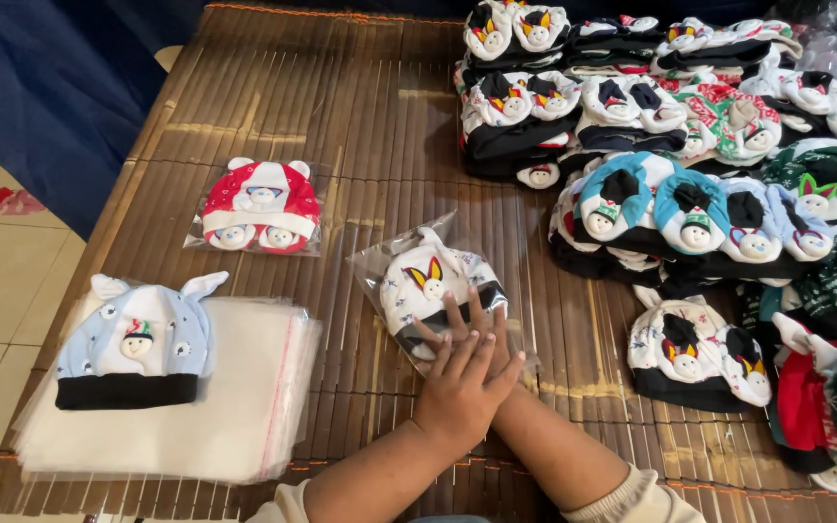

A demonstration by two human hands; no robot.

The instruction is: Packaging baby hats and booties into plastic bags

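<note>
Hands: left hand (464, 383) laid over right hand (465, 320), both flat, fingers spread, pressing down.
Bagged white baby hat (425, 283): centre frame on bamboo-mat tabletop (360, 126).
Handling: likely soft, light, slippery wrap; hold bag edges.

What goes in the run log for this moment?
hands: left hand over right hand, pressing bagged white hat | mat: bagged red hat, blue hat on bag stack

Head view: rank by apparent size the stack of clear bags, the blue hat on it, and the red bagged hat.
1. Stack of clear bags, clearly largest.
2. Blue hat.
3. Red bagged hat; it lies farther from the camera, so its rank against the blue hat is unsure.
</note>
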